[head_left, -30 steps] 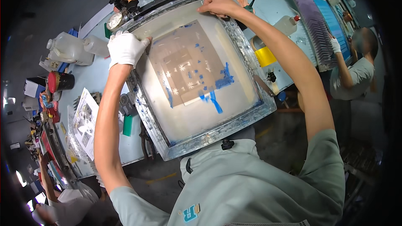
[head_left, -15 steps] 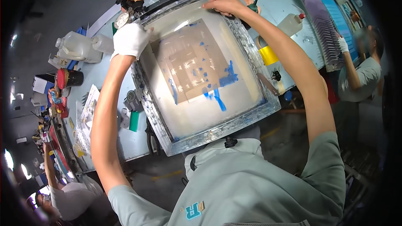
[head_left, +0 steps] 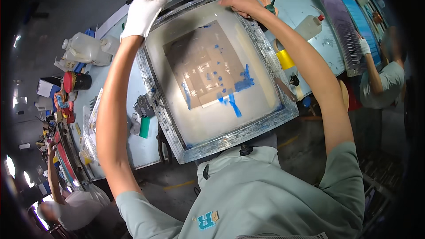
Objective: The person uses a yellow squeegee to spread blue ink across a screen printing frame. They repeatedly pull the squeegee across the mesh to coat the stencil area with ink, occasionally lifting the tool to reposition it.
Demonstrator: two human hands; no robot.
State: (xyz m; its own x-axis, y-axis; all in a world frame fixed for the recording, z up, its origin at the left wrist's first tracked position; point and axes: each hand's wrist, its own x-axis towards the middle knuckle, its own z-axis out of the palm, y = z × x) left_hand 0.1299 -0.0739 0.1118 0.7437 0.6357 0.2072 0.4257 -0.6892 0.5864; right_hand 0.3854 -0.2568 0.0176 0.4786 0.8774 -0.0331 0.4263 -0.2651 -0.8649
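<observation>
A large printing screen in a scuffed metal frame lies in front of me, tilted to the left. Its mesh carries a brown-grey rectangle with small pale star and letter shapes, and scraps of blue tape are stuck on it. My left hand, in a white glove that bares the fingertips, is at the frame's far left corner, fingers bent together; what they hold is hidden. Bare and curled, my right hand rests at the far right corner, and I cannot make out anything in its grip.
Left on the blue table stand plastic jugs, a red-and-black tub and a dial gauge. At right are a squeeze bottle, a yellow tape roll and a purple rack. Two other people work at the sides.
My left hand has moved away from me along the frame's left side to its far corner. My right hand stays at the far right corner, shifted slightly right.
</observation>
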